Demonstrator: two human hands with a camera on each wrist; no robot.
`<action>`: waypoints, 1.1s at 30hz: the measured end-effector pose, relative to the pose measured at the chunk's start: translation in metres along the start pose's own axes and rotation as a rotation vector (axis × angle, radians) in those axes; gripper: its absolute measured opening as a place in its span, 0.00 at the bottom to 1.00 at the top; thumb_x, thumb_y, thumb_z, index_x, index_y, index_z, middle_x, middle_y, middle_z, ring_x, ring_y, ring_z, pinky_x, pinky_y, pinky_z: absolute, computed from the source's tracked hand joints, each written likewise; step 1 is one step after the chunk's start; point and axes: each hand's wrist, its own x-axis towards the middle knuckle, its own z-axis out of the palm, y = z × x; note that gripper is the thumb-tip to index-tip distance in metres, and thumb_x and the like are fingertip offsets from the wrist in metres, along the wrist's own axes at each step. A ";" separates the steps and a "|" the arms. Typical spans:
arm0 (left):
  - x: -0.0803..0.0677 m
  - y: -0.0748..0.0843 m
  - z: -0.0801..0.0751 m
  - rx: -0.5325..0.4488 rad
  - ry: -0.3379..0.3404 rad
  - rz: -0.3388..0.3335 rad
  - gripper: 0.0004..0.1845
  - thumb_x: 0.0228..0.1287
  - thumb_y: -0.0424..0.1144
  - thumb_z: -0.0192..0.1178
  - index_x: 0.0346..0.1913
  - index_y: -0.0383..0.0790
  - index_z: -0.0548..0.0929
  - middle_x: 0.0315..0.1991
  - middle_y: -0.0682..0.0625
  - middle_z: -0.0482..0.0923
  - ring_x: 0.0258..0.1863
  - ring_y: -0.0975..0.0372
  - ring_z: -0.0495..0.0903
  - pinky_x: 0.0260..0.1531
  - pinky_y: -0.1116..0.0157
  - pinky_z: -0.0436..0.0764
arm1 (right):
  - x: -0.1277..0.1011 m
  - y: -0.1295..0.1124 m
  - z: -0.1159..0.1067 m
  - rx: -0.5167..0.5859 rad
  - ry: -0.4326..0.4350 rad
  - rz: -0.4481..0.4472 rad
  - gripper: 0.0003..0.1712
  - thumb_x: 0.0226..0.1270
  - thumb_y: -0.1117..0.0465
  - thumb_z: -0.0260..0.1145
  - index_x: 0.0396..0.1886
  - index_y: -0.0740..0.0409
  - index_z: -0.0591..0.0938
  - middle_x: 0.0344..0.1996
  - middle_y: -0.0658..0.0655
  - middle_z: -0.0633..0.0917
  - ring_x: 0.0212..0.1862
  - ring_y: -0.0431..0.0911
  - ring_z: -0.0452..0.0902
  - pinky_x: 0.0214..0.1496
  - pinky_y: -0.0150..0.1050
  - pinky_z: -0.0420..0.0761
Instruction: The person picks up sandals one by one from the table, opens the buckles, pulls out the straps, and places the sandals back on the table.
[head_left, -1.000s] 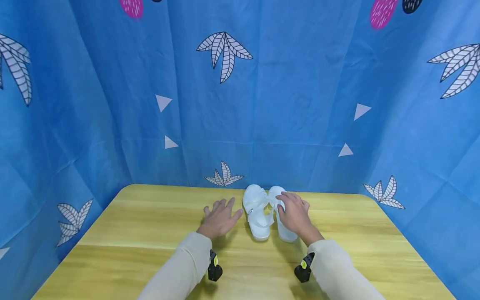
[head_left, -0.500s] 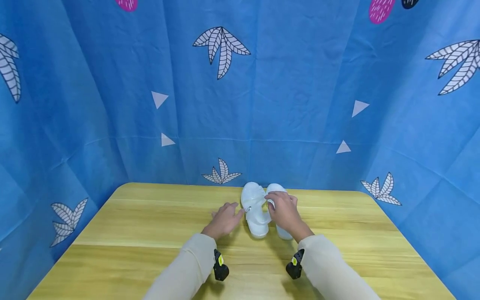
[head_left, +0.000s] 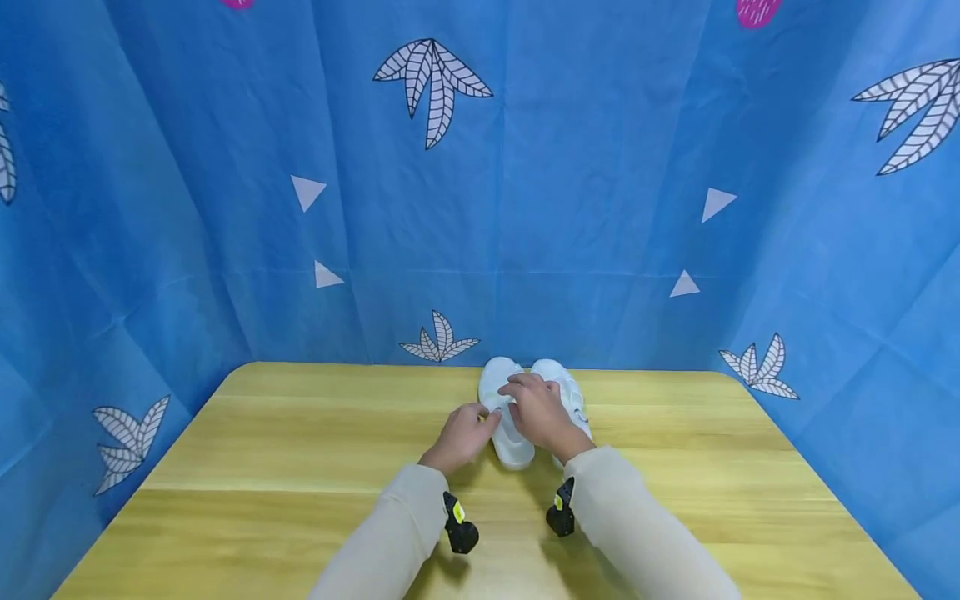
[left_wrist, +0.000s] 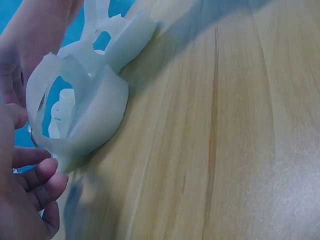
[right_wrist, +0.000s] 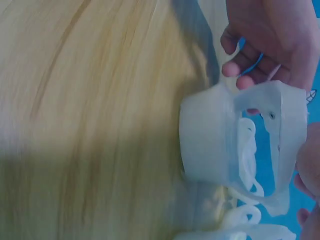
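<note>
A pair of white sandals stands side by side at the table's far edge: the left sandal [head_left: 513, 452] and the right sandal [head_left: 557, 379]. My left hand [head_left: 461, 437] is at the left sandal's outer side, thumb and index finger pinching the strap near its buckle. My right hand [head_left: 542, 414] reaches over that sandal from the right, its bent fingers on the strap [right_wrist: 295, 120]; their exact contact is partly hidden. In the left wrist view the strap arches above the heel cup [left_wrist: 102, 112]. The right forearm and hand cover part of the right sandal.
The wooden table [head_left: 300, 450] has rounded far corners. Directly behind it hangs a blue patterned curtain [head_left: 570, 208], also along both sides. The sandals' toes lie close to that curtain. A black wrist camera [head_left: 459, 525] sits under each cuff.
My left hand has moved right to the left sandal, its spread fingers closing in. My right hand has shifted left across that sandal, uncovering the right sandal's toe and outer side.
</note>
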 end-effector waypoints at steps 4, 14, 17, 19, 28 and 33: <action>0.003 0.002 0.001 -0.019 -0.011 -0.029 0.17 0.70 0.47 0.48 0.39 0.35 0.80 0.25 0.50 0.73 0.24 0.60 0.72 0.26 0.65 0.72 | 0.001 -0.002 0.001 -0.003 -0.010 0.015 0.09 0.61 0.66 0.65 0.41 0.54 0.85 0.55 0.58 0.79 0.59 0.56 0.70 0.49 0.56 0.67; 0.003 0.003 0.003 -0.052 -0.013 -0.031 0.12 0.69 0.43 0.51 0.36 0.37 0.79 0.22 0.51 0.73 0.20 0.62 0.70 0.21 0.67 0.70 | -0.004 -0.001 0.004 -0.009 0.007 0.009 0.04 0.59 0.65 0.68 0.31 0.51 0.83 0.44 0.52 0.84 0.57 0.51 0.73 0.57 0.62 0.61; 0.002 0.002 0.001 -0.059 -0.025 -0.032 0.11 0.68 0.41 0.50 0.32 0.38 0.78 0.20 0.51 0.70 0.17 0.63 0.67 0.19 0.67 0.69 | -0.006 -0.002 0.004 -0.012 -0.003 0.004 0.04 0.59 0.65 0.67 0.32 0.51 0.84 0.37 0.49 0.86 0.51 0.49 0.76 0.59 0.63 0.59; 0.000 0.001 0.000 -0.059 -0.039 -0.020 0.10 0.67 0.40 0.50 0.30 0.39 0.76 0.19 0.52 0.69 0.16 0.63 0.66 0.19 0.68 0.68 | -0.008 -0.003 0.003 -0.016 0.004 -0.009 0.05 0.59 0.66 0.66 0.31 0.51 0.85 0.33 0.49 0.86 0.45 0.48 0.78 0.58 0.63 0.59; -0.009 -0.006 -0.005 -0.101 -0.123 0.032 0.11 0.68 0.39 0.50 0.28 0.40 0.74 0.20 0.52 0.67 0.19 0.63 0.65 0.20 0.67 0.67 | -0.018 -0.008 -0.001 -0.001 0.049 -0.088 0.03 0.57 0.64 0.68 0.28 0.50 0.85 0.27 0.47 0.86 0.32 0.42 0.81 0.51 0.54 0.68; -0.014 -0.011 -0.007 -0.121 -0.148 0.066 0.10 0.68 0.39 0.50 0.30 0.40 0.76 0.23 0.52 0.68 0.22 0.63 0.67 0.23 0.68 0.69 | -0.025 -0.011 -0.004 -0.019 0.065 -0.150 0.04 0.54 0.64 0.68 0.27 0.50 0.85 0.25 0.45 0.85 0.29 0.39 0.80 0.42 0.45 0.69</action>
